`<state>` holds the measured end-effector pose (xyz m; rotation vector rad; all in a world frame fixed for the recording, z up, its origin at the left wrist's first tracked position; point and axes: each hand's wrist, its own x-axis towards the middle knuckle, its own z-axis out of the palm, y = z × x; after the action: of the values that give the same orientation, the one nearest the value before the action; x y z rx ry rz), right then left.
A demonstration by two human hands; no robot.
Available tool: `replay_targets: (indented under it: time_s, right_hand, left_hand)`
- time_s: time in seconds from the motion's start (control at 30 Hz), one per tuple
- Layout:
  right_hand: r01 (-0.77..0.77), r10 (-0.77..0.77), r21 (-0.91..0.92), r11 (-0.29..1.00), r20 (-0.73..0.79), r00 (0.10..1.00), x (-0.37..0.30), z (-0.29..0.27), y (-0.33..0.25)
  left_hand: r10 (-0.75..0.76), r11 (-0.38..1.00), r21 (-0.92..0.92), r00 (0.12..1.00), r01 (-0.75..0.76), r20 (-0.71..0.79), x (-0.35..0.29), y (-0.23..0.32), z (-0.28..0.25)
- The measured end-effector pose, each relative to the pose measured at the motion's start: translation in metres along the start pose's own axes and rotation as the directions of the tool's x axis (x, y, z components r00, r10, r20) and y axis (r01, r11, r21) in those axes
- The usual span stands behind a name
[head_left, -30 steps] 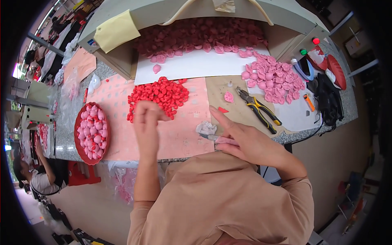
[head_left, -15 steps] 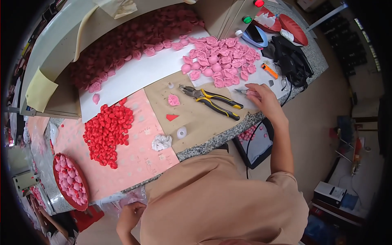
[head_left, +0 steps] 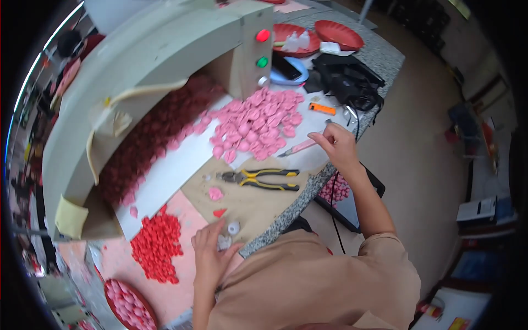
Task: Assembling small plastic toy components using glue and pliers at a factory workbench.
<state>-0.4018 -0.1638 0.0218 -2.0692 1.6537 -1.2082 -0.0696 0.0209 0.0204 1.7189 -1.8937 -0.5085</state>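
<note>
My right hand (head_left: pixel 338 144) is over the right part of the table, its fingers curled round the rear of a slim craft knife (head_left: pixel 301 147) with a pink handle and a pointed metal tip. The tip points left. My left hand (head_left: pixel 209 247) lies at the table's front, fingers and thumb spread on either side of a crumpled white cloth (head_left: pixel 224 242). Just beyond is a small white round spool-like piece (head_left: pixel 234 227). Pliers (head_left: pixel 258 179) with yellow and black handles lie between my hands. Near them are a pink petal-shaped piece (head_left: pixel 215 193) and a red scrap (head_left: pixel 219 213).
A heap of pink shaped pieces (head_left: pixel 258 124) lies before a grey arched machine (head_left: pixel 148 66). Red pieces (head_left: pixel 157 245) are piled at left, near a bowl (head_left: pixel 110 297) of pink ones. An orange lighter (head_left: pixel 322 109) and black bag (head_left: pixel 352 82) lie right; a tray (head_left: pixel 373 181) sits below the edge.
My left hand has come up from below the table's edge to the white cloth. My right hand has shifted, showing more of the knife's handle. The whole view has turned.
</note>
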Motion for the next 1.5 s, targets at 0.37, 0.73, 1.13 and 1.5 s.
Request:
replay_targets:
  time_s: [0.37, 0.73, 1.13, 1.5]
  right_hand:
    - [-0.088, 0.107, 0.18, 0.98, -0.101, 0.989, 0.102, -0.013, 0.049]
    - [-0.097, 0.071, 0.255, 0.962, 0.112, 0.991, 0.194, -0.02, 0.066]
    - [0.571, -0.943, 0.784, 0.246, 0.057, 0.328, 0.063, -0.09, -0.054]
    - [0.257, -0.865, 0.926, 0.278, 0.124, 0.486, 0.076, -0.1, -0.027]
  left_hand:
    - [0.061, 0.997, 0.029, 0.989, -0.066, 0.136, 0.015, -0.007, 0.016]
    - [-0.392, 0.897, -0.154, 0.906, 0.415, 0.162, 0.003, -0.003, 0.013]
    - [-0.685, 0.288, -0.779, 0.688, 0.556, 0.238, -0.002, 0.004, 0.047]
    - [-0.406, 0.863, -0.349, 0.913, 0.365, -0.047, -0.027, -0.041, 0.062]
